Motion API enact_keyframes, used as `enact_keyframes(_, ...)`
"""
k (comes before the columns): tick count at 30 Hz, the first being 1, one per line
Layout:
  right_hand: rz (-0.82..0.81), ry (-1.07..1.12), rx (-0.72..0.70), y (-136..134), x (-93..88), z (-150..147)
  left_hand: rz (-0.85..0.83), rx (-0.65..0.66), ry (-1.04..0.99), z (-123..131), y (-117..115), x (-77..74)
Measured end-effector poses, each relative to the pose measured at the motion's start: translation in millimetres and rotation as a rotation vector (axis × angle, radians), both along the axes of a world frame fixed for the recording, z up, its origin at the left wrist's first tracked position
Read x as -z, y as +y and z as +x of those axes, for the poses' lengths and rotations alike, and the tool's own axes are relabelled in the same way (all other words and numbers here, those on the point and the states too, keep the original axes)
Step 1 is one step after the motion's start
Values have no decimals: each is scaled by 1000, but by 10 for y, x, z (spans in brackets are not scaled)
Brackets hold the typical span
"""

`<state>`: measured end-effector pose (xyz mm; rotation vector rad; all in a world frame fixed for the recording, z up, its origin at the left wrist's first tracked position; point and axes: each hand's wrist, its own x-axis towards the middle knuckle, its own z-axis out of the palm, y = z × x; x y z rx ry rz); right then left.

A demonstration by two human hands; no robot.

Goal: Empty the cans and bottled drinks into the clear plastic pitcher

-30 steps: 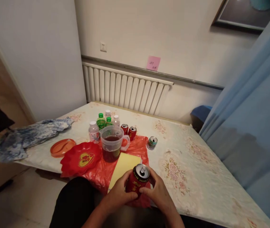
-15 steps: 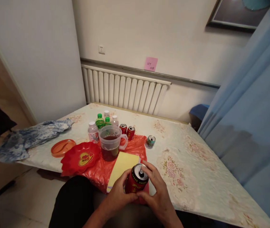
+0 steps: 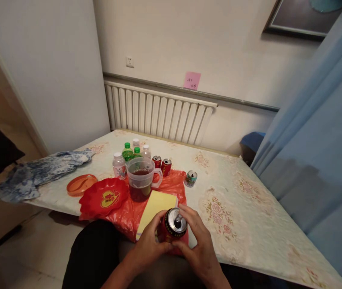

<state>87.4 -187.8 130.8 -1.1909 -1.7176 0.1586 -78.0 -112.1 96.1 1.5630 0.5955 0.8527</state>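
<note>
Between my two hands is a red drink can (image 3: 175, 222) with a black band round its silver top; the opening in its lid shows. My left hand (image 3: 150, 240) wraps the can's left side, thumb across the front. My right hand (image 3: 197, 237) grips it from the right, with fingertips at the rim by the pull tab. Under and behind the can lie a yellow pad or cloth (image 3: 155, 208) and a red plastic bag (image 3: 174, 182). Just beyond stands a clear measuring jug (image 3: 141, 180) with dark reddish-brown liquid in it.
Behind the jug stand several bottles (image 3: 119, 165) with white or green caps and two red cans (image 3: 166, 167). To the right is a small greenish can (image 3: 191, 178). A red scalloped plate (image 3: 94, 200), an orange lid (image 3: 82, 184) and a blue-white cloth (image 3: 47, 170) lie left.
The can in my hands has tipped slightly, so its lid faces me more. My right fingers have shifted a little over the rim. The other things stay in place.
</note>
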Motion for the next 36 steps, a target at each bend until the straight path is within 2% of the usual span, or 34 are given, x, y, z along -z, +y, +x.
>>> enact_keyframes(13,26,-18,33,-68,-105,-96,21,17,28,9,-54,-69)
enact_keyframes(32,-9,-52,23,-165,-148,-76,-158,127,-30,75,-129,-58)
enact_keyframes(36,-7,-63,25,-172,-135,-60,-191,135,-37,83,-136,-18)
